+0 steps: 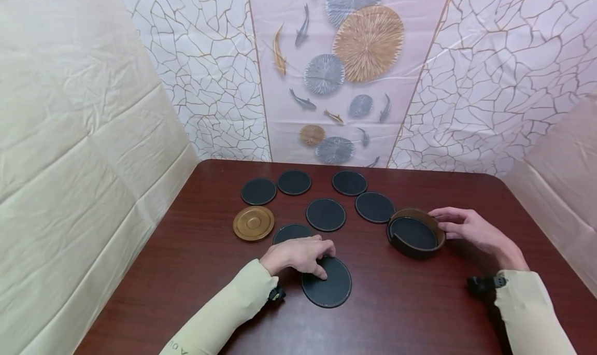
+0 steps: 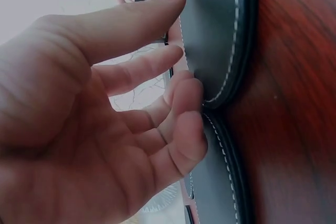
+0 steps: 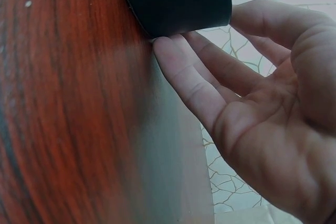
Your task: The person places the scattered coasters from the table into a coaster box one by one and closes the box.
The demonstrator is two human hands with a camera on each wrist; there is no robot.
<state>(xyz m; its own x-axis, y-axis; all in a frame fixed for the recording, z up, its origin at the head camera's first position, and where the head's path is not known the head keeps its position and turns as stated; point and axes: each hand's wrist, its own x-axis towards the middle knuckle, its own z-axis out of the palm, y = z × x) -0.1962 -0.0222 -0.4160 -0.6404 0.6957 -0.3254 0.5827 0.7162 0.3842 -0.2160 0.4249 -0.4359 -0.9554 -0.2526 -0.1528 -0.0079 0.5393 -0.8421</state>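
Note:
My left hand point(image 1: 300, 254) reaches over a black round coaster point(image 1: 328, 290) with white edge stitching. The thumb lies over its face, and the other fingers bend loosely near its far edge. Another coaster point(image 1: 291, 232) is partly hidden behind this hand; in the left wrist view two stitched coaster edges meet beside the fingertips. At the right, my right hand point(image 1: 475, 233) holds the side wall of a round coaster holder point(image 1: 415, 251), brown inside and black outside. One black coaster point(image 1: 413, 232) lies inside it. In the right wrist view, fingertips point(image 3: 165, 51) touch the holder's lower edge.
Several more black coasters, such as one in the middle point(image 1: 326, 214) and one at the back point(image 1: 350, 182), lie flat on the dark red wooden table point(image 1: 392, 313). A brown ringed disc point(image 1: 254, 223) lies at the left. Cloth-covered walls stand behind and at both sides.

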